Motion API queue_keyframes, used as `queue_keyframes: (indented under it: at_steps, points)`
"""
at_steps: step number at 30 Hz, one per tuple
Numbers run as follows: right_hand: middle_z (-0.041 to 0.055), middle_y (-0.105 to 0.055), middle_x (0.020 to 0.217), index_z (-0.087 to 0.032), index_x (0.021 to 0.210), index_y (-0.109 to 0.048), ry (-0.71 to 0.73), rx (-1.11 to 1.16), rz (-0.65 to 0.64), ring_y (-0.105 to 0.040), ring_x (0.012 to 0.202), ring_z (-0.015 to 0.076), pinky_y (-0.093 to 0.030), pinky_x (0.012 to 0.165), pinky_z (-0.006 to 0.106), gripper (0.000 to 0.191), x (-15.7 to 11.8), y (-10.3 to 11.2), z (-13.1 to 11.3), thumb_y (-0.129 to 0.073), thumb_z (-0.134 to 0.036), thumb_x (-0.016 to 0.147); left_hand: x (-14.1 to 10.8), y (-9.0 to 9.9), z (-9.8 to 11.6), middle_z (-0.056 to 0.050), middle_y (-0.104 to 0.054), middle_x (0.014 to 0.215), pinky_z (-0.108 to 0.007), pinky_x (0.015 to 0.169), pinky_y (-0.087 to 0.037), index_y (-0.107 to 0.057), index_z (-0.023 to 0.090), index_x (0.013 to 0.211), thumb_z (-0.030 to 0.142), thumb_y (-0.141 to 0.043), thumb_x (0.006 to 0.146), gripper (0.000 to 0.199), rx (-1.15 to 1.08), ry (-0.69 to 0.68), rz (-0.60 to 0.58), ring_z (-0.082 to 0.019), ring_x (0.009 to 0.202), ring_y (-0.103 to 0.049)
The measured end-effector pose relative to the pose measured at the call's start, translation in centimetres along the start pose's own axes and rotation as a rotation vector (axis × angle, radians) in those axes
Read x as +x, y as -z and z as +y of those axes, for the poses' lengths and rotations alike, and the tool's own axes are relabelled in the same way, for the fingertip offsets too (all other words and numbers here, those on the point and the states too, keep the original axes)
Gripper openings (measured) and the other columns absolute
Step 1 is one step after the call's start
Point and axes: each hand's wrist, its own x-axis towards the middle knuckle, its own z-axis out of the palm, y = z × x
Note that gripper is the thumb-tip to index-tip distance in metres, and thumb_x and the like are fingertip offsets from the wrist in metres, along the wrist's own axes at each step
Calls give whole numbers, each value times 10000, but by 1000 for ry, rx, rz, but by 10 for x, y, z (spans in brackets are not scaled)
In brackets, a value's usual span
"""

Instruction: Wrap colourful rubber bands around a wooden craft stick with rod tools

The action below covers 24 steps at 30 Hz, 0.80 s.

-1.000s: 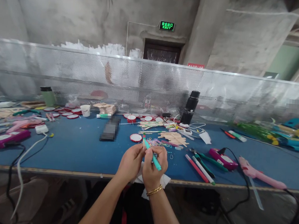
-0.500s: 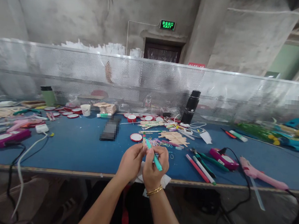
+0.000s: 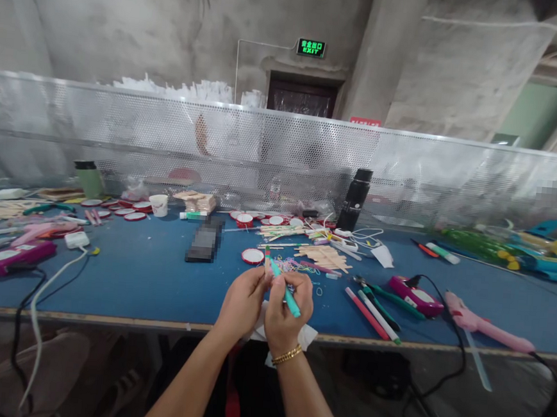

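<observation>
Near the front edge of the blue table, my left hand is closed on a wooden craft stick held upright, its top end coloured green and red. My right hand grips a turquoise marker pen, whose upper end points at the stick. The contact between pen tip and stick is too small to make out. Beyond my hands lie a small round red-rimmed white disc and a scatter of coloured rubber bands. White paper shows below my right hand.
Loose craft sticks lie past the rubber bands. To the right are a red marker, green-handled pliers and a pink glue gun. A black phone lies left; a black bottle stands behind, before a perforated metal screen.
Both hands keep the same hold on the stick and the pen. Only a very slight shift of the whole view shows.
</observation>
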Motion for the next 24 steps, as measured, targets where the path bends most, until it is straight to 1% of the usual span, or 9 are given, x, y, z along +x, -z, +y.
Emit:
queue_keyframes:
  at_steps: [4, 10, 16, 20, 22, 24]
  points:
    - [-26, -637, 798, -232, 881, -563, -2, 9, 17, -622, 720, 153, -514, 801, 365, 132, 1, 0, -1, -557, -224, 1013, 0, 0, 2, -23, -661, 823, -284, 729, -418, -621, 198, 810, 479, -451, 1067, 417, -3, -11, -11, -192, 776, -570]
    - [-25, -652, 817, -235, 894, -574, 25, -5, -29, -642, 742, 153, -513, 811, 362, 115, 1, 1, -1, -562, -216, 1006, -1, -1, 1, -22, -660, 800, -271, 707, -433, -624, 197, 790, 457, -462, 1059, 408, -14, -13, -6, -187, 752, -561]
    - [-28, -637, 794, -234, 876, -562, 0, -6, 13, -623, 721, 152, -509, 809, 364, 142, 1, 1, -1, -556, -223, 1017, 0, 0, 3, -17, -655, 802, -271, 710, -424, -627, 191, 804, 477, -468, 1058, 414, -15, 3, 4, -183, 756, -562]
    - [-23, -650, 816, -233, 901, -576, 23, -7, -15, -639, 744, 156, -508, 820, 367, 122, 1, 1, -1, -557, -243, 1021, -1, 0, 3, -14, -630, 778, -270, 689, -411, -611, 192, 782, 451, -463, 1056, 405, -1, 2, -5, -181, 739, -540]
    - [-19, -655, 821, -232, 903, -579, 23, -16, -27, -645, 749, 159, -511, 822, 371, 122, 1, 1, -1, -557, -253, 1021, -1, 0, 3, -16, -638, 781, -270, 692, -416, -617, 192, 781, 445, -465, 1056, 403, 1, 4, -3, -182, 741, -546]
    - [-18, -653, 814, -231, 896, -577, 8, -19, -11, -643, 738, 160, -516, 820, 374, 128, 1, 0, -1, -555, -250, 1021, -1, 0, 3, -19, -659, 798, -272, 703, -423, -630, 192, 800, 453, -463, 1060, 404, -1, 0, 1, -185, 755, -565]
